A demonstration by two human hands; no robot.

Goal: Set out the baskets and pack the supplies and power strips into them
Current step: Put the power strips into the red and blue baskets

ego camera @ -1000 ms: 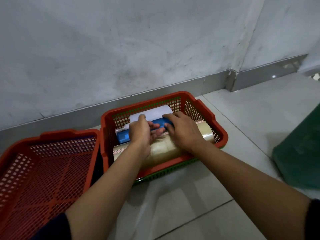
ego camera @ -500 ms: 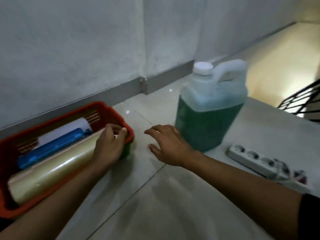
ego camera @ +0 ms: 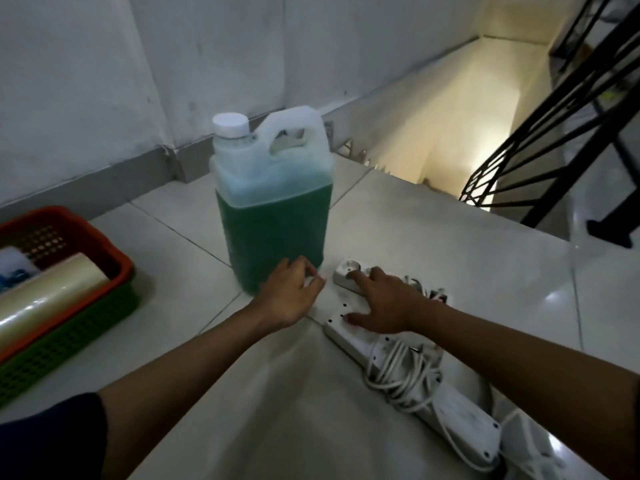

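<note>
A translucent white jug (ego camera: 273,188) holds green liquid under a white cap (ego camera: 230,124). The red mesh basket (ego camera: 65,237) sits in a green one (ego camera: 65,337). White power strips (ego camera: 381,344), black railing (ego camera: 540,147), pale glossy floor tiles (ego camera: 277,410).

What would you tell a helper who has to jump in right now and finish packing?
Left hand: loosely curled, holding nothing, just in front of the green-liquid jug.
Right hand: fingers spread, reaching over the power strips; the fingertips are at the far power strip and the thumb is at the near power strip. Nothing is gripped yet.
Done: the red basket at left, nested in a green one, holds the clear film roll and other rolls.
Left: both strips, their cords tangled, and the jug are still on the floor. Pick up the strips and put them in a basket.
</note>
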